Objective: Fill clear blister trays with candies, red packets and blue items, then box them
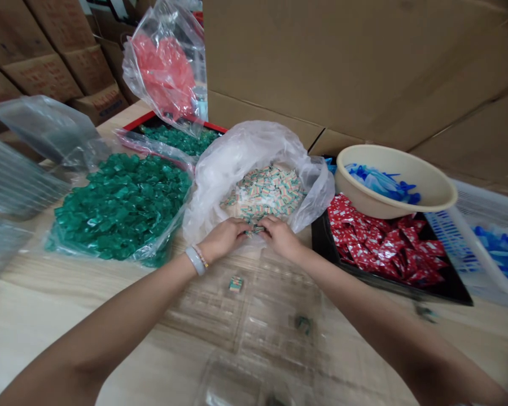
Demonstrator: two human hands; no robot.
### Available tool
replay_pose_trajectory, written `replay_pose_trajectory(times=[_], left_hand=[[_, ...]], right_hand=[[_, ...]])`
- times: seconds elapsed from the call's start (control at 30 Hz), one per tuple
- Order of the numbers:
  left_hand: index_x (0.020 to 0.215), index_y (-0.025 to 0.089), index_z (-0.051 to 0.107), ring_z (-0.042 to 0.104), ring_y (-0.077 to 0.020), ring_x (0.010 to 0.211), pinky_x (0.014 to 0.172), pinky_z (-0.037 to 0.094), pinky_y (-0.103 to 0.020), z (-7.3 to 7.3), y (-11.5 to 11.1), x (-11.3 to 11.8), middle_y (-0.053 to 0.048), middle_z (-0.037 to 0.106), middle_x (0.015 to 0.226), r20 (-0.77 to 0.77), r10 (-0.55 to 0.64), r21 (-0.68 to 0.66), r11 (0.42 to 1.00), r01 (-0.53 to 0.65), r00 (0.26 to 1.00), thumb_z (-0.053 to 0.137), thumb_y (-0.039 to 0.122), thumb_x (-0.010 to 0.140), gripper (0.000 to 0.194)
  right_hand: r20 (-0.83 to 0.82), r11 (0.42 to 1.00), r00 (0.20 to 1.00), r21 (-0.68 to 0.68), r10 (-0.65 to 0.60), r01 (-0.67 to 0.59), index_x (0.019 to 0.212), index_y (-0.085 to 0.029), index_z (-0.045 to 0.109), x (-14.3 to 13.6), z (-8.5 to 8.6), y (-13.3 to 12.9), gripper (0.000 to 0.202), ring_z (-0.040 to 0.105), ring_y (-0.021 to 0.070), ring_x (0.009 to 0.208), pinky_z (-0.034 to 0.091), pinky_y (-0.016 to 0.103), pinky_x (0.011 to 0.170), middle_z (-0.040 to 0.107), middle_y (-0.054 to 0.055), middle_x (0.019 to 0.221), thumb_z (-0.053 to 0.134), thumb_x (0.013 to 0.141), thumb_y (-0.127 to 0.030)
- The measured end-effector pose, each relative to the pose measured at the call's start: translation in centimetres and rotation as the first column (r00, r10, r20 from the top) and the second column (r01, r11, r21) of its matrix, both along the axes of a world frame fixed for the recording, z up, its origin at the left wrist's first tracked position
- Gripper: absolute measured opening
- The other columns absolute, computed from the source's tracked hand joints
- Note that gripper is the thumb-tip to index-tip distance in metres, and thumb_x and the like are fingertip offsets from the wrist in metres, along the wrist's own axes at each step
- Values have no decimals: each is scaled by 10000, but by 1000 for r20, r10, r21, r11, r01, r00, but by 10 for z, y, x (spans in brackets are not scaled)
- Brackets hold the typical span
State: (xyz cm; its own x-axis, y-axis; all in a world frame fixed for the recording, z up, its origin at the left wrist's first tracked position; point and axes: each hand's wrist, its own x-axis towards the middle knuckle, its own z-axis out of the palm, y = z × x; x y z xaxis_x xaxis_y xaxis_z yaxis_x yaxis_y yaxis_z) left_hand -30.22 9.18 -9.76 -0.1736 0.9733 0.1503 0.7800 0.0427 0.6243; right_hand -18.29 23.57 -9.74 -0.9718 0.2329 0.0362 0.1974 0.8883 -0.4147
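Observation:
At the front edge of a white plastic bag (237,149), my left hand (224,239) and my right hand (279,237) meet with bent fingers around a few small striped pieces (254,230). Fingers of both hands are closed on these pieces. The bag lies open and holds a heap of similar striped pieces (271,189). Below my hands, clear plastic trays (275,304) lie on the table, blurred. One striped piece (236,283) and a dark green piece (303,324) rest on them.
Green pieces (122,203) fill a clear bag at left. A red-rimmed tray (139,120) and a bag of red pieces (165,73) stand behind. At right, a cream bowl (393,149) of blue items overlaps a black tray (461,287) of red packets (385,248), beside a white basket (476,245).

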Motion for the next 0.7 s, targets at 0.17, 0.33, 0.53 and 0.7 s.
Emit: replay_pose_trajectory(times=[0.17,0.33,0.53,0.7], left_hand=[[968,177,613,535,-161,936,866,386,-275,-2,1,0,-48,618,970,-13,-5,-19,1000,5,1000,467,157,787,234],[903,167,618,545,-154,904,849,395,-264,0,0,-3,-46,620,937,-6,-13,-35,999,13,1000,458,165,791,196],[859,160,620,551,-155,891,833,403,-254,5,2,-4,-46,621,929,3,-22,-83,996,22,1000,488,146,761,165],[867,157,622,547,-155,893,831,403,-254,6,0,-3,-47,616,930,11,1,-56,998,0,1000,474,127,766,182]], right_hand=[[20,998,1000,-51,-23,24,827,-156,609,-2,-2,2,133,506,146,777,394,270,725,553,41,814,536,724,-112],[-24,996,1000,-93,7,-9,814,-157,606,-6,-2,0,143,510,143,774,394,259,718,568,36,794,527,718,-87],[13,997,999,-58,48,-48,876,-158,615,-22,-2,-2,197,508,153,848,381,257,778,577,50,832,490,740,-87],[44,996,999,77,30,-33,783,-168,619,-19,0,-9,170,480,164,834,381,265,764,531,51,804,466,748,-102]])
